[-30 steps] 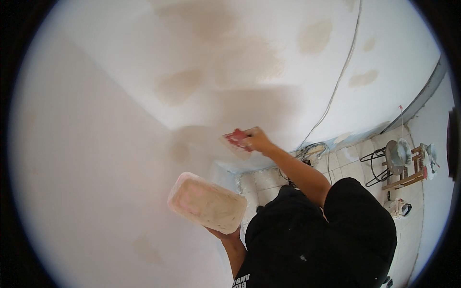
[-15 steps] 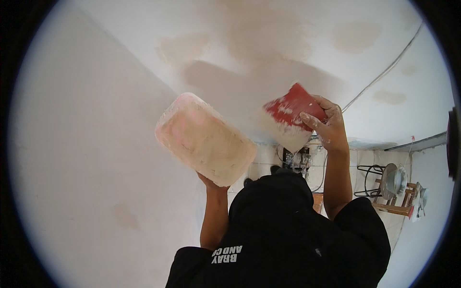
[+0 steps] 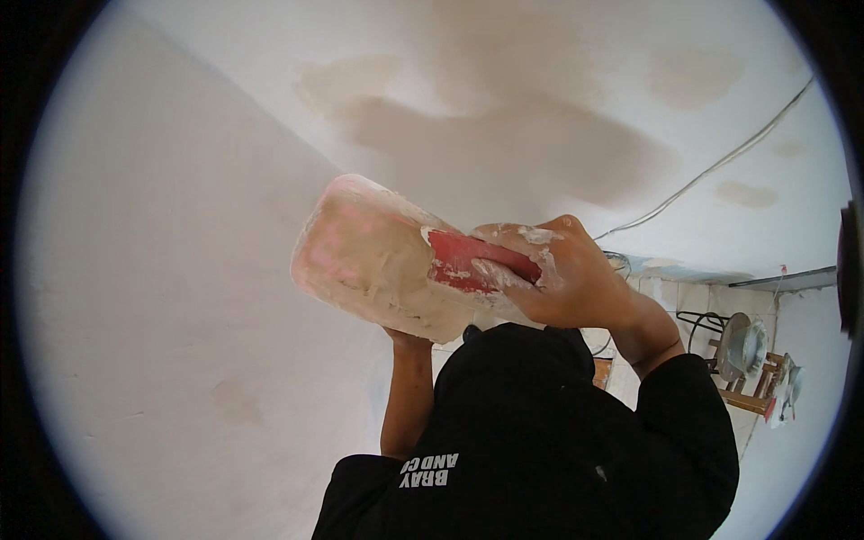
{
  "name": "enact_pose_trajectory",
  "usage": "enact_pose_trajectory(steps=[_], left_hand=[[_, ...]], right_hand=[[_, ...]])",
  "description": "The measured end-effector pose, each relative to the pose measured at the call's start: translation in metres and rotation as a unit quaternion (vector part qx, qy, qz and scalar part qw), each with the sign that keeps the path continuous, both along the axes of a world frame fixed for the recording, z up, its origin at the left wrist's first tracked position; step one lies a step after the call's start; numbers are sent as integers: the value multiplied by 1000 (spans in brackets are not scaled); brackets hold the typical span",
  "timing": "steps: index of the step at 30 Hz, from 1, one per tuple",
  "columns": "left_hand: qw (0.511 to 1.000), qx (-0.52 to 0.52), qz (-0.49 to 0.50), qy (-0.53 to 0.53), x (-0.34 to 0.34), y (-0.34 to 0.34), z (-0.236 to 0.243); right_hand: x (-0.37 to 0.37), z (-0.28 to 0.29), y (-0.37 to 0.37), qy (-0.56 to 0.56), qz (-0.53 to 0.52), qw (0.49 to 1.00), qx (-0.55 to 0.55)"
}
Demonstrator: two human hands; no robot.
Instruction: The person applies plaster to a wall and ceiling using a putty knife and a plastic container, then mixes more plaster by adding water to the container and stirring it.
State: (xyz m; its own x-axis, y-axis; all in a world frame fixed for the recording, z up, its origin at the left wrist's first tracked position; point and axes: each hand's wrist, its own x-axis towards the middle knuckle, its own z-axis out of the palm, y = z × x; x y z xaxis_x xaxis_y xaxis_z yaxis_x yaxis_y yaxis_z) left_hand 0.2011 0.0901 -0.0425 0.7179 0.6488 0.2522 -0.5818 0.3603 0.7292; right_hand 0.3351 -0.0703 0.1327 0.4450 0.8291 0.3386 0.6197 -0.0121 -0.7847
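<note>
My left hand (image 3: 405,337) grips from beneath a pale pink rectangular board (image 3: 342,261) coated with beige putty, most of that hand hidden by the board. My right hand (image 3: 562,274) is closed around a red putty scraper (image 3: 459,256) smeared with putty, its thumb lying over the red part. The scraper is laid over the right part of the board, in the putty, with its far edge out of sight. White dried putty marks my right hand's fingers.
White walls (image 3: 171,297) with beige patches surround me, a thin cable (image 3: 720,166) running down the one ahead. At right on the tiled floor (image 3: 666,297) stand a metal-legged stool (image 3: 736,346) with a basin and a wooden stool (image 3: 756,396) with tools. My dark shirt fills the lower middle.
My right hand has moved from the wall, over to the right, then left and down onto the board with the scraper. The board has risen since a second ago.
</note>
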Motion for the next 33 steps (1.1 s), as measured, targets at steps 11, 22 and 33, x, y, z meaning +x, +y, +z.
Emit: enact_pose_trajectory(steps=[11, 22, 33], left_hand=[[996, 71, 17, 49, -2, -7, -18], [991, 110, 23, 77, -22, 13, -32], [986, 134, 22, 95, -22, 11, -41]], right_hand=[[17, 4, 5, -17, 65, 991, -116], [-8, -18, 20, 141, 45, 987, -67], [-7, -22, 24, 237, 4, 970, -56]])
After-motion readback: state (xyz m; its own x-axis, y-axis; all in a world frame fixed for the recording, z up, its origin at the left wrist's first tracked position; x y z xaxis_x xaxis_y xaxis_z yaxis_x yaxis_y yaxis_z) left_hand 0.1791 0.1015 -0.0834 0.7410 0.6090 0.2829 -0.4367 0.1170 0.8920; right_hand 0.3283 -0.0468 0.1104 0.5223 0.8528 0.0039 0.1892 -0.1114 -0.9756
